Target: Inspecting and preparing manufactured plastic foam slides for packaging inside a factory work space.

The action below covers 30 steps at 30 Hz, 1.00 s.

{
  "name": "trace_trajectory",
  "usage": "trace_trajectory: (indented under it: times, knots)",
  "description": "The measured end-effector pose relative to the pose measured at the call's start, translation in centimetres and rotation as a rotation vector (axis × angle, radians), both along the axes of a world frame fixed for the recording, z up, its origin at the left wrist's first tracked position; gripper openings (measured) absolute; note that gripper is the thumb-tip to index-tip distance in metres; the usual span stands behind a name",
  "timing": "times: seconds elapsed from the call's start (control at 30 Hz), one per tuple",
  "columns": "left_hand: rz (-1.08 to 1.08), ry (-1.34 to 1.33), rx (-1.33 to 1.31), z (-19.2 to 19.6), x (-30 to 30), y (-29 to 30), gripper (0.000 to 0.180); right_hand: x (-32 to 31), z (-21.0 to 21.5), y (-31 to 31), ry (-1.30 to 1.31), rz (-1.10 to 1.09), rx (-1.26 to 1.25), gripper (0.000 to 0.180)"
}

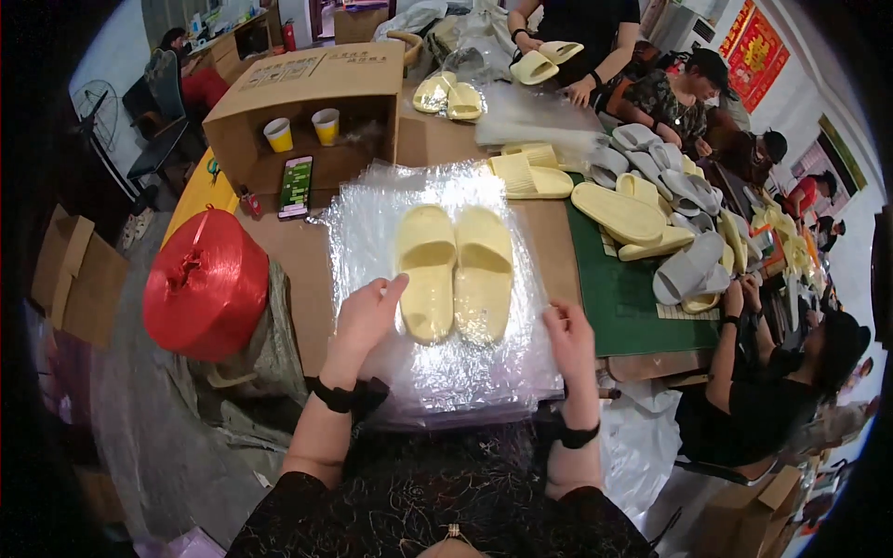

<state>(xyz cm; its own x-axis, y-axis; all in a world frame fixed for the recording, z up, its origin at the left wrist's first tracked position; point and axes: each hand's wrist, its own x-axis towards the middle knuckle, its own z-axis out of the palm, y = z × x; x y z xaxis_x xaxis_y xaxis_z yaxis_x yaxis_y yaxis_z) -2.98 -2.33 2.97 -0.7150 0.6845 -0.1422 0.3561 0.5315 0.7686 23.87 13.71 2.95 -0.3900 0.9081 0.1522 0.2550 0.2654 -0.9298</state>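
A pair of pale yellow slippers (pixel 454 274) lies side by side on a stack of clear plastic bags (pixel 372 372), toes pointing away from me. Glare crosses the right slipper's heel; whether film covers the pair I cannot tell. My left hand (pixel 365 321) is beside the left slipper, its thumb stretched out by the slipper's edge and its other fingers loosely bent, gripping nothing visible. At the right edge of the top bag, my right hand (pixel 569 337) has its fingers curled together; anything pinched in them is too small to make out.
A cardboard box (pixel 316 74) holding two cups (pixel 326 126) stands at back left, near a phone (pixel 296 186). Red twine (pixel 206 284) sits at left. More slippers (pixel 619 212) are heaped right on a green mat (pixel 614 321). Co-workers (pixel 586 46) sit and stand around.
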Motion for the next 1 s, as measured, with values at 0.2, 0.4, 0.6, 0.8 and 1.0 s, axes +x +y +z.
trace_trajectory:
  times: [0.2, 0.4, 0.6, 0.8, 1.0]
  knots:
    - [-0.066, 0.156, -0.080, -2.0, 0.3, 0.0, 0.080, -4.0, -4.6, -1.7, -0.477, 0.020, 0.296, 0.085]
    - [-0.090, -0.365, 0.289, -3.7, 0.9, 2.3, 0.047, -1.6, -5.5, -0.7, -0.558, -0.102, 0.217, 0.105]
    - [0.087, -0.848, 0.659, -2.2, 1.6, -0.2, 0.054, -4.1, -4.5, -1.8, -0.564, 0.044, 0.092, 0.089]
    - [-0.087, -0.934, 0.652, 2.8, 6.0, -1.3, 0.035, -1.7, -4.5, -2.2, -0.339, -0.067, 0.301, 0.073]
    - [-0.409, -0.733, 0.835, -1.6, 4.3, -2.3, 0.039, -2.1, -2.0, -2.1, 0.283, 0.269, -0.272, 0.081]
